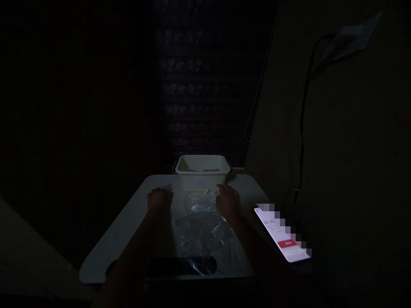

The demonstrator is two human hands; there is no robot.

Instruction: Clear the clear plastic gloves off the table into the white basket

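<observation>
Dim room, 2 bare hands over clr plastic on wht table.
Biggest 1st: dark slatted blind (pixel 184 90) at back; wht table (pixel 122 222) w/ rounded corners, dark slot (pixel 180 265) nr its close edge; crinkled clr plastic (pixel 202 226) lying mid-table btwn the forearms, partly over slot; pale tub (pixel 201 181) upright at far edge, just past plastic, dark handles at its sides, sth flat inside, too dim to ID; lit phone (pixel 279 235) R of table, red btn on scrn, part pixelated. R hand (pixel 227 201) at plastic's R side, fingers bent fwd, tips slightly apart; L hand (pixel 158 200) fingers curled, bit of clr film by them, can't tell if pinched.
</observation>
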